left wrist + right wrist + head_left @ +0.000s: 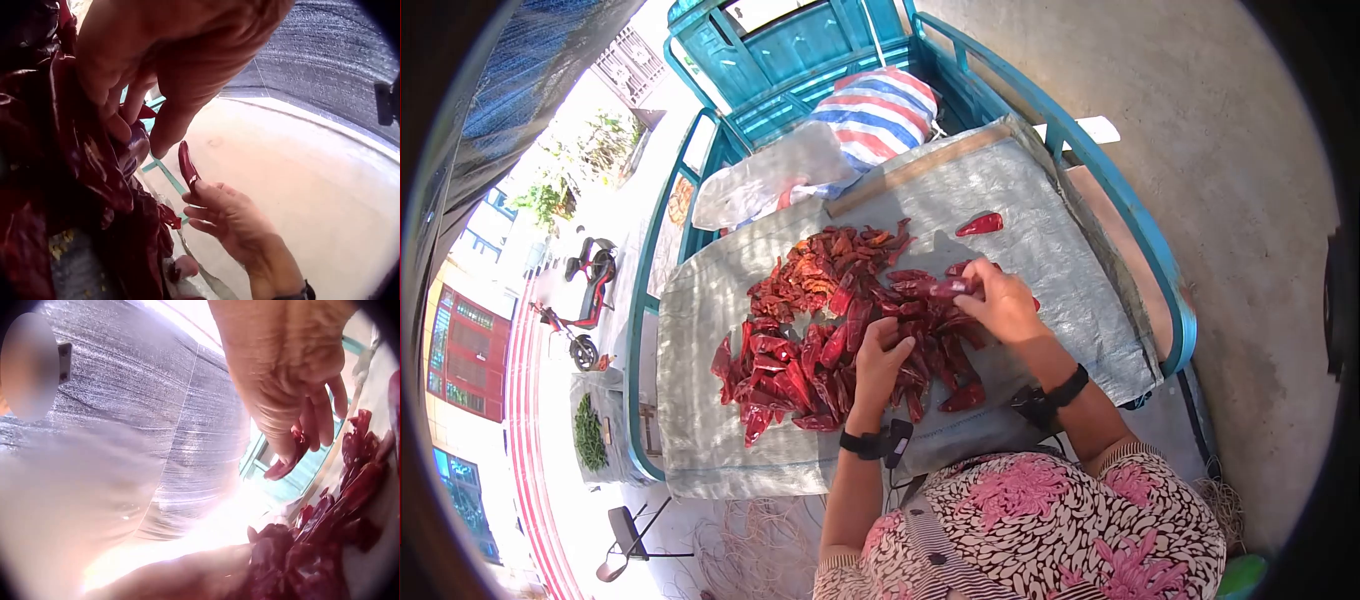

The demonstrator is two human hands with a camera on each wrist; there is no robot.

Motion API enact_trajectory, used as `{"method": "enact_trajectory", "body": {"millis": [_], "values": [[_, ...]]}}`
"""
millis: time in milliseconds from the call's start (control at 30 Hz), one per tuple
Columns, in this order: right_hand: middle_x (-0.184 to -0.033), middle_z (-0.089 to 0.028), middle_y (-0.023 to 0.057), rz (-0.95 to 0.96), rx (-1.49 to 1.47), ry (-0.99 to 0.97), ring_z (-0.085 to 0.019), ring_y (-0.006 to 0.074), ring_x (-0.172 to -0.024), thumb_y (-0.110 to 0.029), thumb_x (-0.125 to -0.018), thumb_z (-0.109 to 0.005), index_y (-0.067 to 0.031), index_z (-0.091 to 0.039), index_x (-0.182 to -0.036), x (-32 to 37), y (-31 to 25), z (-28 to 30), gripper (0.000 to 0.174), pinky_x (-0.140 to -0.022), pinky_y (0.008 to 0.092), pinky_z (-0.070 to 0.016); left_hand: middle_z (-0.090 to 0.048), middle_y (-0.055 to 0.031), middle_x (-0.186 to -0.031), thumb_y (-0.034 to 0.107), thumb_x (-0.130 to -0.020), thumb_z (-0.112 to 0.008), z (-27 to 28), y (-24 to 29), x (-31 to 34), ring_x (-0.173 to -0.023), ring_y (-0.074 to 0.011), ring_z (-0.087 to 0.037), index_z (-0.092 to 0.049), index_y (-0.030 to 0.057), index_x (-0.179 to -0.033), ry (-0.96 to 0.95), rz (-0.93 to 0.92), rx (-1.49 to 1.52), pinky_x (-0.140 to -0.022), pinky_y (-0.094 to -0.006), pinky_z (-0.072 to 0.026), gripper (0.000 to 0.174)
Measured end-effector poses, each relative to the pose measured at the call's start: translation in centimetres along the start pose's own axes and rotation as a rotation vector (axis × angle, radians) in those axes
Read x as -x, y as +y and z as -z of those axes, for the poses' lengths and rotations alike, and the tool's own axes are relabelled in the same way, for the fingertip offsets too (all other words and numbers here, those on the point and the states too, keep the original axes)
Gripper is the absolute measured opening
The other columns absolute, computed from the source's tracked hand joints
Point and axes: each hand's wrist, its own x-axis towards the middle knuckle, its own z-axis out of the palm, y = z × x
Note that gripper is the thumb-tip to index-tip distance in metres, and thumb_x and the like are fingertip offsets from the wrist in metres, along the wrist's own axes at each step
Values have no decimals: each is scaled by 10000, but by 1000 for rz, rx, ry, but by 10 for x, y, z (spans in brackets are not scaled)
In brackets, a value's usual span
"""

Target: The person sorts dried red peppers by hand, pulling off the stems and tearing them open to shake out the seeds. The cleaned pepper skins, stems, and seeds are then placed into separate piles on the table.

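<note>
A heap of dried red chili peppers [800, 375] lies on a grey woven sheet [710, 290]. Over the heap's right part, my right hand [1006, 303] pinches one dark red chili pepper [187, 164] between thumb and fingers; the right wrist view shows this held pepper [290, 457] too. At the near side of the heap is my left hand [880, 365], its fingers loosely bent and thumb apart. In the left wrist view, the left fingers [119, 125] hang right beside shiny peppers, with none plainly gripped.
One loose chili [980, 224] lies beyond the heap. Smaller, more orange-red chilies [805, 275] are piled at its far side. A teal cart rail [1135, 225] borders the sheet, and a striped sack [880, 110] sits in the cart bed. A red scooter [588, 295] stands to the left.
</note>
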Motion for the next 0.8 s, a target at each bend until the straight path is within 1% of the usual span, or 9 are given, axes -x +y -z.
{"method": "enact_trajectory", "body": {"millis": [67,100,200,300,433,533,633,733,800], "values": [[-1012,-680,165,-43,29,181,-644,376,-969,-198,-831,-782,-59,-599,-1138,-3,6,2,383,-858,465,-502,-624,-147,-1275,71,-879,-740,-10,11,3,-1159,-240,-626,-561,-21,-1314,16,-35,-208,-953,-341,-529,480],[-1109,-673,175,142,218,367,-664,361,-992,-188,-846,-771,-56,-599,-1241,-2,9,0,451,-902,437,-515,-626,-143,-1286,56,-868,-744,-13,14,3,-1159,-235,-626,-566,-12,-1319,22,-57,-312,-932,-342,-539,489],[-1172,-648,189,205,282,271,-644,360,-1065,-202,-880,-746,-51,-604,-1265,12,7,3,437,-954,439,-497,-676,-135,-1199,24,-848,-734,-15,-8,-6,-1081,-189,-648,-596,10,-1294,58,-194,-370,-860,-323,-549,467],[-1204,-652,181,-64,-192,-188,-617,353,-1151,-230,-923,-707,-39,-605,-1291,31,-16,-5,427,-1000,429,-477,-714,-104,-1094,14,-850,-723,-12,-2,-5,-978,-154,-665,-615,18,-1267,-47,-136,-15,-825,-303,-546,431],[-1211,-666,193,229,-105,-151,-648,305,-1141,-305,-968,-637,-32,-576,-1356,44,-26,-35,479,-972,398,-497,-722,-69,-1051,21,-851,-732,-7,14,8,-931,-122,-662,-611,31,-1269,-146,-257,-58,-807,-269,-535,434],[-1195,-668,182,52,-271,-219,-662,272,-1100,-332,-970,-633,-27,-575,-1344,49,-33,-41,486,-939,374,-506,-718,-70,-1069,44,-840,-761,2,4,7,-925,-107,-659,-601,34,-1278,-208,-211,-39,-791,-259,-532,466],[-1163,-675,169,-130,-308,-205,-656,267,-1071,-317,-989,-619,-18,-597,-1299,59,-41,-48,432,-934,376,-499,-704,-136,-1072,56,-789,-792,9,5,9,-987,-256,-689,-588,31,-1271,-349,-136,-131,-865,-362,-539,524],[-1077,-688,121,-133,-239,17,-655,217,-956,-300,-994,-634,-22,-628,-1236,66,-15,-68,368,-847,347,-527,-662,-136,-1178,71,-774,-807,8,-8,11,-1045,-287,-672,-580,11,-1286,-291,-549,-384,-883,-389,-537,564],[-1042,-693,91,-243,-327,-13,-651,171,-868,-268,-984,-662,-29,-632,-1225,69,-11,-59,341,-766,314,-532,-636,-154,-1124,95,-766,-805,5,-4,14,-1037,-362,-640,-607,21,-1241,-309,-489,-422,-881,-445,-518,520]]}}
